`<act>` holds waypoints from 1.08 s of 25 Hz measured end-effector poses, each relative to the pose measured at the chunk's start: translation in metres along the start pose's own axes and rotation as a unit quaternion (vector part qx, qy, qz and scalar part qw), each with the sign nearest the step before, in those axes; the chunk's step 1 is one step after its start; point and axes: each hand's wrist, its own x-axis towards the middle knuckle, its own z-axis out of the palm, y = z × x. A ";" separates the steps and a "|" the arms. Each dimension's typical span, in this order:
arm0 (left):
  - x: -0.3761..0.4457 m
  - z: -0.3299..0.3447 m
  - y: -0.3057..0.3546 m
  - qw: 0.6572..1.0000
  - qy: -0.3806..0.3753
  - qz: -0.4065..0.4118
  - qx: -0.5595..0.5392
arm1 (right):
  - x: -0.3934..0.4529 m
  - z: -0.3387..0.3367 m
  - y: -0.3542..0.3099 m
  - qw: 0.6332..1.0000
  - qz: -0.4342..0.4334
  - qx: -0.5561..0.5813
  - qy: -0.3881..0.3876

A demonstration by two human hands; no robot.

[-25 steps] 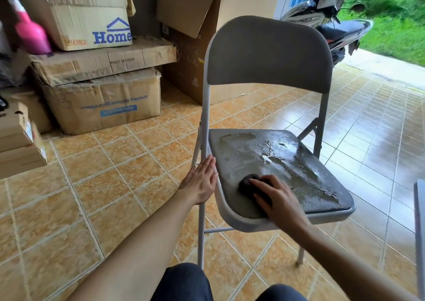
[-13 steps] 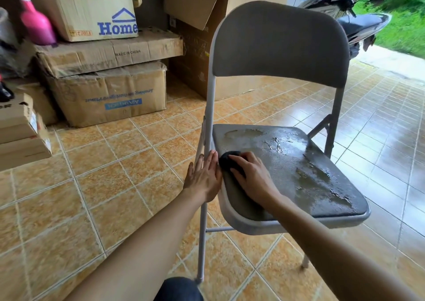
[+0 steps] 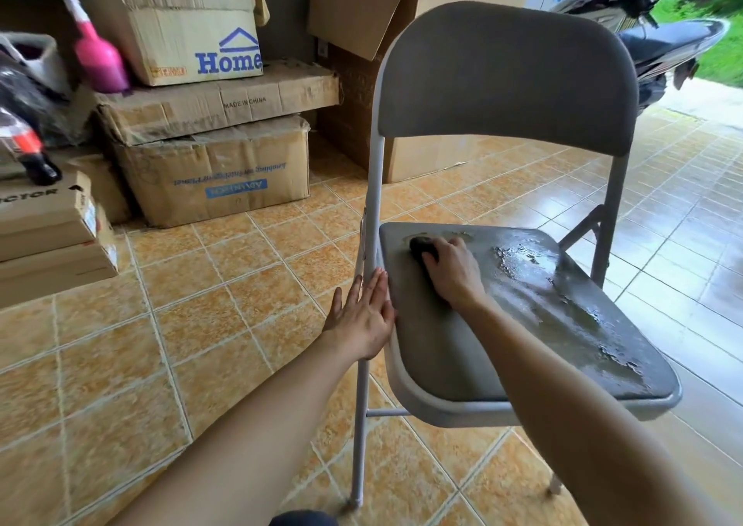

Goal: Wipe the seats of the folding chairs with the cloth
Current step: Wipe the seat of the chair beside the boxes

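Grey padded seat of the metal folding chair carries the dark cloth near its back left corner (wet patches beside it); right hand grips it, left hand lies flat and open against the seat edge

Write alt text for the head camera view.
A right hand presses a dark cloth onto the back left corner of a grey folding chair's wet seat, while the left hand braces flat against the seat's edge. Cardboard boxes are stacked behind on the tiled floor.
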 end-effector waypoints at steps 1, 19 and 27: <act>0.000 -0.001 0.001 1.000 -0.004 -0.002 0.006 | -0.012 0.006 -0.014 0.998 -0.063 0.000 -0.018; 0.000 -0.008 0.014 0.998 -0.028 -0.047 0.036 | -0.034 -0.031 0.060 0.994 -0.082 0.052 -0.040; -0.001 -0.015 0.017 0.997 -0.031 -0.043 0.056 | -0.051 -0.052 0.080 0.972 -0.212 -0.104 -0.012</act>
